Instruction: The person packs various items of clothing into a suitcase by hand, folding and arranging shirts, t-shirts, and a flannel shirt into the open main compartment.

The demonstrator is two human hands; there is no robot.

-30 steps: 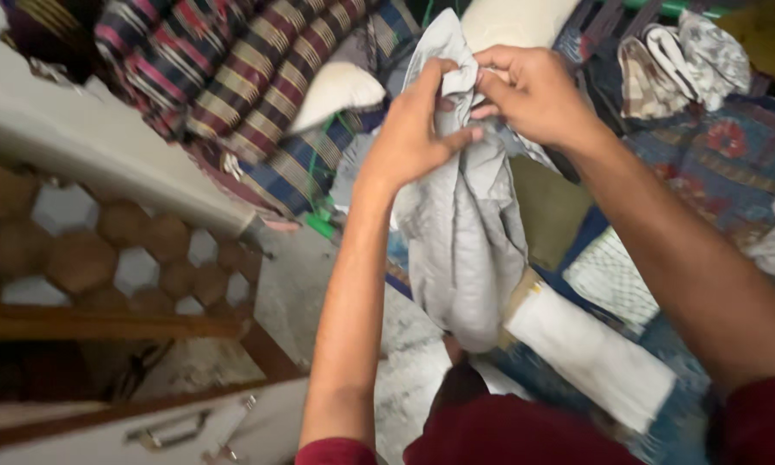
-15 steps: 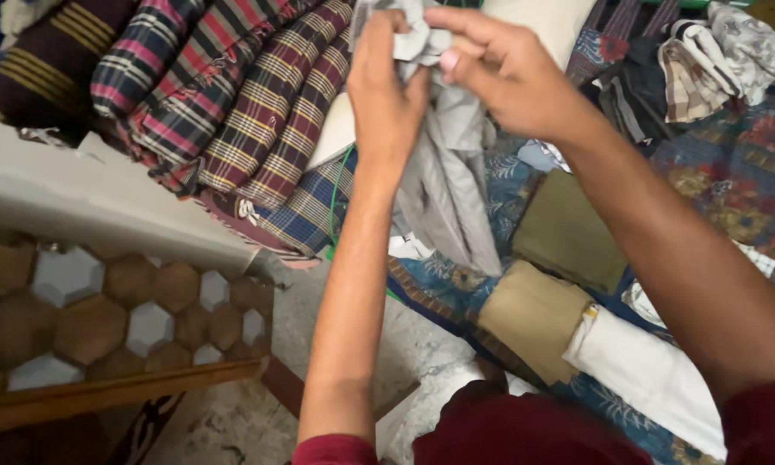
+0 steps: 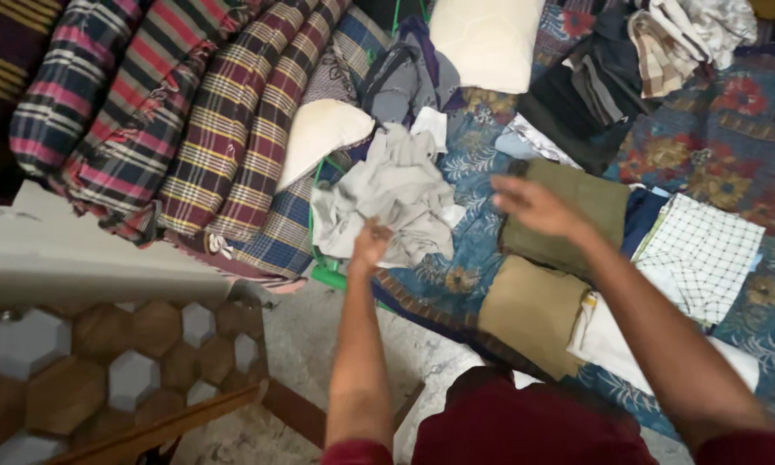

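A crumpled light grey garment (image 3: 396, 191) lies on the blue floral bedspread (image 3: 456, 164), over a green rim. My left hand (image 3: 370, 242) is at the garment's near edge with its fingers curled; blur hides whether it still grips the cloth. My right hand (image 3: 532, 207) hovers with fingers spread and holds nothing, just above a folded olive cloth (image 3: 577, 196). A folded tan cloth (image 3: 532, 312) lies nearer to me, below my right forearm.
Rolled striped and checked blankets (image 3: 189, 112) lie at the left. Two white pillows (image 3: 489, 39) and a heap of dark clothes (image 3: 594, 90) sit at the back. A white checked cloth (image 3: 706, 254) lies at the right. A wooden hexagon lattice (image 3: 103, 370) stands at the lower left.
The grey garment, held up in both hands before, now lies crumpled on the bedspread. My right hand has let go and moved right over the olive cloth; my left hand has dropped low.
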